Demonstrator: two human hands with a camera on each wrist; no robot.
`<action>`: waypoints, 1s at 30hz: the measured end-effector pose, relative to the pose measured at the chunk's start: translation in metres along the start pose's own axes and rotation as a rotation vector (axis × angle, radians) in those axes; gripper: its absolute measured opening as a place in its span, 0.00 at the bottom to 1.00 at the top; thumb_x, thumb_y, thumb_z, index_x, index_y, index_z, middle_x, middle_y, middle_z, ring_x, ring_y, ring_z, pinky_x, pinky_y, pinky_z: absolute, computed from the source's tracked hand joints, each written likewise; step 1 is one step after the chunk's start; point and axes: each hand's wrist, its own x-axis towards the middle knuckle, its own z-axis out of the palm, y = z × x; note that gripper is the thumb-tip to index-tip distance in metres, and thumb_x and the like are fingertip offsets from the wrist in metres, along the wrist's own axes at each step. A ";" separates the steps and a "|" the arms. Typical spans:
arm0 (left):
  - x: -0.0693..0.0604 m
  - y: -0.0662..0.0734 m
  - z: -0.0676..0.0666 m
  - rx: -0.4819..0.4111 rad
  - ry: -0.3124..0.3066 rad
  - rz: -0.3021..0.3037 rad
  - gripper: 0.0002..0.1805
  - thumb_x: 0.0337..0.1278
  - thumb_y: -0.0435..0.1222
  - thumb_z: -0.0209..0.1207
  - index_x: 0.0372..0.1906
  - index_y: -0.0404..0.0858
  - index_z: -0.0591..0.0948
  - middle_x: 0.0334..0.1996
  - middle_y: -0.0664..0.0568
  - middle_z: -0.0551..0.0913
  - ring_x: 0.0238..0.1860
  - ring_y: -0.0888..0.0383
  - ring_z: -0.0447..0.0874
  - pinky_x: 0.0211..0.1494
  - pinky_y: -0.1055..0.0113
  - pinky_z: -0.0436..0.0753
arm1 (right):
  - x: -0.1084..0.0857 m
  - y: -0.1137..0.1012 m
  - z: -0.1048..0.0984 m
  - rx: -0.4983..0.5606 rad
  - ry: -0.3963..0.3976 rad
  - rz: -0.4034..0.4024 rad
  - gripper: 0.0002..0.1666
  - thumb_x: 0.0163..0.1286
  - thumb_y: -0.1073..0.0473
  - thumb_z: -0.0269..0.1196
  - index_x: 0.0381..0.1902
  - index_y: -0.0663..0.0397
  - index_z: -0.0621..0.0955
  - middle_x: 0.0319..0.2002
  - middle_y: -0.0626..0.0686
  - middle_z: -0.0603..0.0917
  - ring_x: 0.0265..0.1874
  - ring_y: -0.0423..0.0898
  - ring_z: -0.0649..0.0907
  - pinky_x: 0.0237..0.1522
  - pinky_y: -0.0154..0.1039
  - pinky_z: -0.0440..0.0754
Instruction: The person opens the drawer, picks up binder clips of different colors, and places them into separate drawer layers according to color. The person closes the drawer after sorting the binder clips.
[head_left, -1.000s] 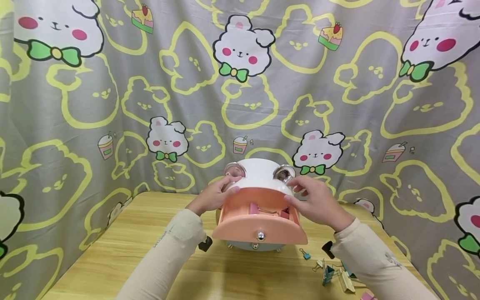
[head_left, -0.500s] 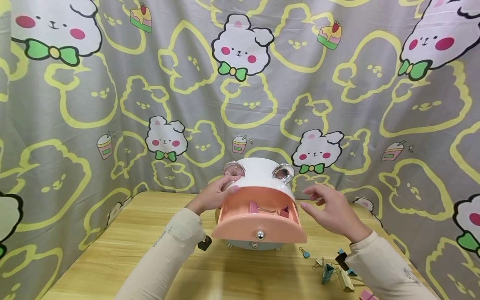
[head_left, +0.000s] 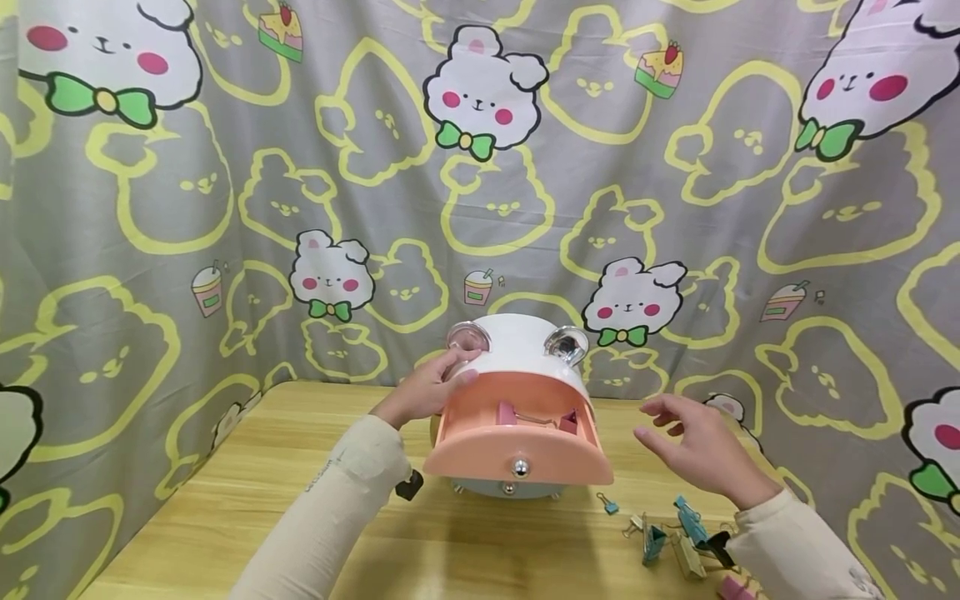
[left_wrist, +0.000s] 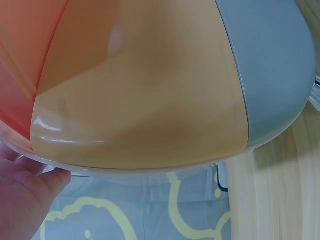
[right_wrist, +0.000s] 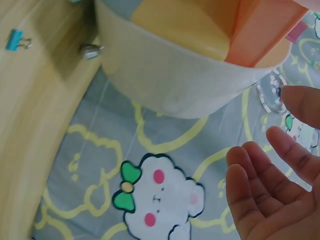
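Note:
A white, round desktop drawer box (head_left: 517,342) with silver ears and small feet stands on the table. Its coral top drawer (head_left: 517,454) is pulled out, with pink binder clips (head_left: 507,413) inside. In the left wrist view, the yellow drawer (left_wrist: 145,90) and the blue-grey drawer (left_wrist: 275,65) are flush with the body. My left hand (head_left: 427,387) rests against the box's upper left side by the ear, thumb at the rim; some fingers are hidden. Off to the right of the box, my right hand (head_left: 705,450) hangs in the air with loosely bent fingers, holding nothing.
Several binder clips, among them a teal clip (head_left: 692,521), a cream clip (head_left: 687,557) and a pink clip (head_left: 735,588), lie at the table's right front. A small blue clip (head_left: 609,504) sits nearer the box. A patterned curtain (head_left: 480,217) hangs behind the table.
My right hand has drawn away from the box's right ear, moving right and slightly down. The left hand and the pulled-out drawer stay where they were.

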 end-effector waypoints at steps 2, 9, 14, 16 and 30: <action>0.000 0.000 0.000 -0.003 -0.001 -0.001 0.27 0.68 0.49 0.55 0.68 0.43 0.71 0.66 0.45 0.70 0.65 0.47 0.68 0.65 0.48 0.68 | -0.004 0.005 0.000 -0.004 -0.018 0.016 0.14 0.62 0.58 0.69 0.43 0.58 0.82 0.39 0.51 0.84 0.36 0.49 0.82 0.34 0.44 0.82; 0.001 0.001 0.000 -0.007 -0.002 0.010 0.26 0.69 0.47 0.55 0.67 0.42 0.72 0.66 0.45 0.70 0.65 0.48 0.67 0.65 0.49 0.68 | -0.021 0.023 0.001 0.015 -0.159 0.109 0.16 0.63 0.54 0.69 0.43 0.58 0.82 0.40 0.51 0.84 0.36 0.49 0.82 0.35 0.44 0.81; 0.000 0.002 -0.001 -0.029 -0.004 -0.023 0.27 0.68 0.48 0.56 0.67 0.43 0.72 0.67 0.46 0.69 0.66 0.47 0.67 0.65 0.48 0.68 | -0.033 0.038 0.002 0.038 -0.348 0.203 0.22 0.64 0.48 0.68 0.47 0.58 0.81 0.44 0.53 0.83 0.38 0.49 0.82 0.37 0.48 0.81; -0.001 0.002 -0.001 -0.032 -0.004 -0.032 0.27 0.68 0.49 0.56 0.67 0.44 0.72 0.67 0.46 0.69 0.66 0.46 0.67 0.65 0.47 0.68 | -0.038 0.044 0.003 0.058 -0.401 0.227 0.22 0.63 0.48 0.68 0.48 0.58 0.80 0.45 0.53 0.82 0.37 0.49 0.82 0.37 0.48 0.81; -0.002 0.003 -0.002 -0.055 -0.024 -0.019 0.28 0.69 0.49 0.55 0.69 0.43 0.70 0.71 0.46 0.63 0.69 0.44 0.63 0.66 0.48 0.66 | -0.070 0.072 0.007 0.185 -0.556 0.319 0.22 0.63 0.51 0.68 0.47 0.60 0.79 0.44 0.56 0.82 0.30 0.43 0.80 0.30 0.38 0.79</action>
